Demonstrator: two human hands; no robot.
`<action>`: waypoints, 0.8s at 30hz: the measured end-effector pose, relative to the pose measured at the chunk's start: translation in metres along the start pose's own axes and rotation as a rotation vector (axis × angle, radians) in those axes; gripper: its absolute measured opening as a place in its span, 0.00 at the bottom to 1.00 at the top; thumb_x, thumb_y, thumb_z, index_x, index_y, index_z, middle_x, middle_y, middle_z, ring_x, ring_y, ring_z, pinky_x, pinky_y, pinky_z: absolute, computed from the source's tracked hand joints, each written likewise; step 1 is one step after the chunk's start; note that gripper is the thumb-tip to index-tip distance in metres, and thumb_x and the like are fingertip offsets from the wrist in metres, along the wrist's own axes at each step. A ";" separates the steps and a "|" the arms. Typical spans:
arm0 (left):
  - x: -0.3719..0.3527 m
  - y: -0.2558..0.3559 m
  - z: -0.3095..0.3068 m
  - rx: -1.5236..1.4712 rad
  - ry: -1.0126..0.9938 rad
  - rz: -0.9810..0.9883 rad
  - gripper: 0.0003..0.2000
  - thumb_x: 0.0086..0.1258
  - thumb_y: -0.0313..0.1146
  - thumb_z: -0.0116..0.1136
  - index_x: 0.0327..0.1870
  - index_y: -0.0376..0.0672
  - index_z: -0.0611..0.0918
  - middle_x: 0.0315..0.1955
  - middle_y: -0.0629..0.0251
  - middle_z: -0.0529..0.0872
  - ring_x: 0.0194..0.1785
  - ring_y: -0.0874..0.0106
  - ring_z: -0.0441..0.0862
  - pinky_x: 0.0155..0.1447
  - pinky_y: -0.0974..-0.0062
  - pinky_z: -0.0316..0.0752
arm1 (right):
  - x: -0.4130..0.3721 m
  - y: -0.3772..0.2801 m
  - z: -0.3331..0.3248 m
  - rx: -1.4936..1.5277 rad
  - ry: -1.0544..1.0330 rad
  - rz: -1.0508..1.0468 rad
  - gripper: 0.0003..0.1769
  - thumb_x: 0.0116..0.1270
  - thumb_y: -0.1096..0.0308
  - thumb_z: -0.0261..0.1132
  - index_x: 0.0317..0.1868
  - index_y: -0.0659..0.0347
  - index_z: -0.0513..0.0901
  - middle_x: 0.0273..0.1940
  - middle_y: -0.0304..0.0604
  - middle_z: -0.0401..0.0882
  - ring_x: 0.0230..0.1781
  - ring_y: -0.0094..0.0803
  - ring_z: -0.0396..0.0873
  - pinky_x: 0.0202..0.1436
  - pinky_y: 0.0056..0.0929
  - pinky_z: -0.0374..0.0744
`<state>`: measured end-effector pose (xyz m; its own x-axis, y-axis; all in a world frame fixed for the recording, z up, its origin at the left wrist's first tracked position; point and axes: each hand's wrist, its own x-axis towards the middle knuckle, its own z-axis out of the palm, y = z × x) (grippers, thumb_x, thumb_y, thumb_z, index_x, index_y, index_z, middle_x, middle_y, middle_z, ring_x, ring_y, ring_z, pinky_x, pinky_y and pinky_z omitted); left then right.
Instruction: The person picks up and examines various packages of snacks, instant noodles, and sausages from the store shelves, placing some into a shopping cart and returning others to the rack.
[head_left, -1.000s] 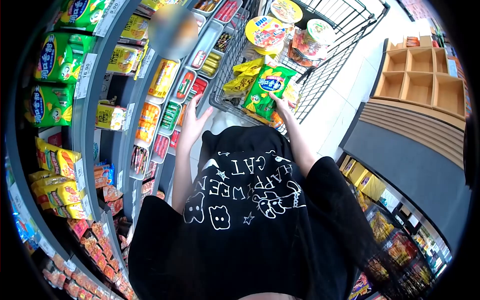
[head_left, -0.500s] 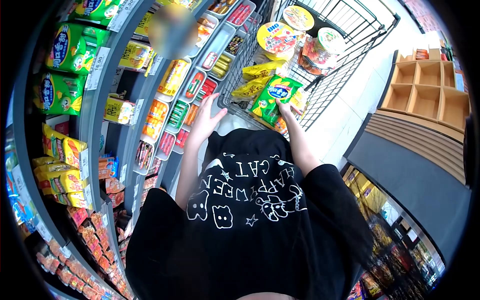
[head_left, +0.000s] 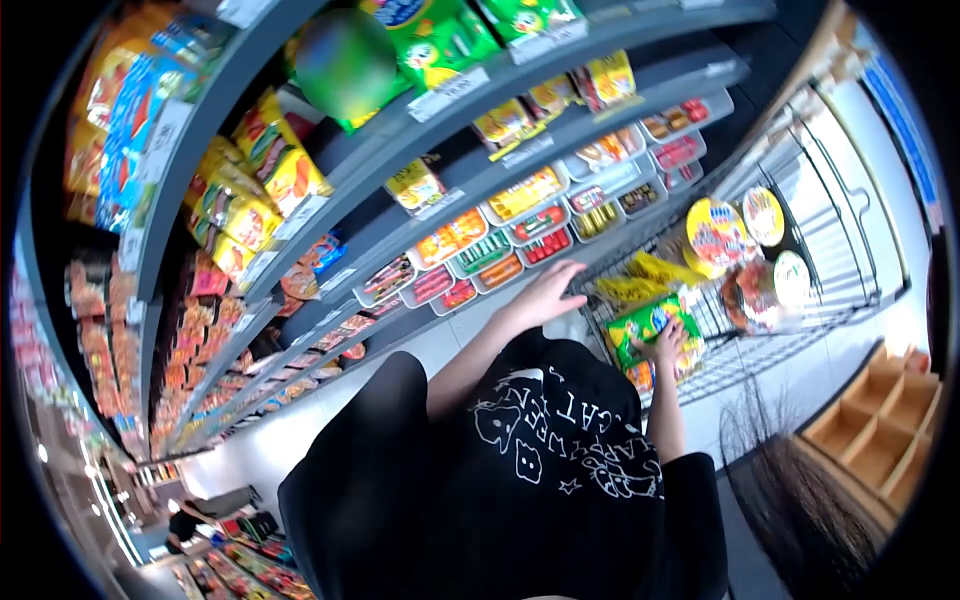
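My right hand (head_left: pixel 662 345) lies with fingers spread on a green snack bag (head_left: pixel 625 332) in the near end of a black wire shopping cart (head_left: pixel 780 345). The fingers do not wrap round the bag. My left hand (head_left: pixel 548 297) is raised in the air between the cart and the shelf trays, fingers stretched out, nothing in it. Yellow bags (head_left: pixel 650 275) lie just beyond the green one. Farther in stand a large yellow-and-red instant noodle bowl (head_left: pixel 715 235), another round-lidded tub (head_left: pixel 763 216) and a white-lidded cup (head_left: pixel 791 277).
Grey store shelves (head_left: pixel 350 195) curve along the left, with packaged sausages in white trays (head_left: pixel 525 190) nearest the cart. Yellow snack bags (head_left: pixel 275 160) hang out over a shelf edge. A wooden compartment rack (head_left: pixel 860 420) stands at right. Another person (head_left: pixel 190 520) is far off.
My view has turned left, so more shelving shows and the cart sits farther right. My right hand's fingers have spread from their hold on the green bag. My left hand stays raised and empty.
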<state>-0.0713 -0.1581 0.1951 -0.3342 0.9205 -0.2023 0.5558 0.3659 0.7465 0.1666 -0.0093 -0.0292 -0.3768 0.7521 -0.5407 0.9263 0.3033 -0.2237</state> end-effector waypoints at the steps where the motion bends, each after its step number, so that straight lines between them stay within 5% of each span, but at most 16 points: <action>1: -0.003 0.002 -0.003 -0.002 0.013 0.011 0.25 0.57 0.38 0.54 0.53 0.37 0.64 0.52 0.55 0.64 0.57 0.62 0.62 0.58 0.72 0.59 | -0.005 -0.009 -0.004 -0.064 -0.009 0.022 0.68 0.27 0.35 0.67 0.64 0.56 0.37 0.65 0.49 0.34 0.65 0.50 0.31 0.57 0.64 0.39; 8: -0.005 0.015 -0.029 -0.021 0.173 0.093 0.22 0.58 0.37 0.52 0.54 0.43 0.64 0.54 0.56 0.62 0.58 0.60 0.60 0.60 0.69 0.58 | -0.005 -0.024 0.007 -0.124 0.041 0.042 0.72 0.27 0.35 0.67 0.63 0.57 0.29 0.64 0.55 0.26 0.63 0.59 0.26 0.57 0.64 0.39; 10: -0.005 0.026 -0.060 0.047 0.354 0.173 0.21 0.57 0.34 0.54 0.53 0.43 0.66 0.54 0.56 0.63 0.59 0.60 0.60 0.60 0.67 0.58 | -0.006 -0.024 0.000 -0.099 -0.003 0.055 0.72 0.27 0.35 0.67 0.63 0.56 0.29 0.64 0.55 0.25 0.63 0.60 0.26 0.57 0.65 0.39; 14: -0.036 0.041 -0.161 0.363 1.148 0.162 0.18 0.51 0.24 0.52 0.46 0.39 0.71 0.48 0.56 0.70 0.56 0.60 0.64 0.58 0.67 0.59 | -0.025 -0.011 0.000 0.069 0.178 -0.006 0.67 0.31 0.37 0.67 0.64 0.51 0.31 0.64 0.57 0.25 0.64 0.55 0.28 0.55 0.67 0.40; 16: -0.066 0.024 -0.214 0.434 1.471 -0.007 0.22 0.50 0.26 0.54 0.49 0.35 0.67 0.48 0.53 0.68 0.53 0.59 0.64 0.58 0.64 0.57 | -0.034 0.000 0.013 0.139 0.343 -0.006 0.65 0.34 0.39 0.67 0.64 0.50 0.32 0.64 0.58 0.26 0.64 0.55 0.31 0.56 0.65 0.41; 17: -0.082 0.015 -0.238 0.704 1.616 -0.155 0.26 0.50 0.27 0.56 0.51 0.34 0.63 0.49 0.51 0.66 0.54 0.57 0.63 0.57 0.62 0.57 | -0.049 -0.007 0.001 0.087 0.350 0.075 0.64 0.36 0.39 0.67 0.64 0.50 0.32 0.64 0.59 0.28 0.64 0.56 0.34 0.57 0.63 0.43; 19: -0.116 -0.013 -0.282 0.830 1.728 -0.348 0.31 0.48 0.31 0.59 0.53 0.33 0.59 0.49 0.44 0.62 0.55 0.52 0.60 0.57 0.59 0.55 | -0.058 0.005 0.011 0.152 0.509 0.071 0.61 0.39 0.36 0.62 0.64 0.53 0.36 0.63 0.59 0.34 0.64 0.55 0.38 0.59 0.56 0.46; 21: -0.137 -0.051 -0.316 0.905 1.723 -0.684 0.40 0.46 0.37 0.62 0.58 0.35 0.51 0.50 0.37 0.58 0.53 0.47 0.60 0.56 0.56 0.57 | -0.059 0.016 0.022 0.091 0.665 0.053 0.57 0.43 0.33 0.56 0.64 0.56 0.40 0.63 0.59 0.40 0.63 0.53 0.42 0.60 0.50 0.51; 24: -0.145 -0.067 -0.333 0.692 1.591 -0.890 0.49 0.43 0.39 0.65 0.61 0.39 0.42 0.50 0.33 0.56 0.53 0.45 0.60 0.53 0.55 0.60 | -0.059 0.027 0.024 0.254 0.636 0.068 0.54 0.46 0.33 0.54 0.64 0.57 0.40 0.63 0.58 0.41 0.63 0.53 0.43 0.59 0.50 0.52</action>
<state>-0.3134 -0.3618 0.3852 -0.6950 -0.3263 0.6407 -0.1104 0.9289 0.3534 0.2140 -0.0595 -0.0225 -0.1699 0.9854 0.0038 0.8888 0.1549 -0.4314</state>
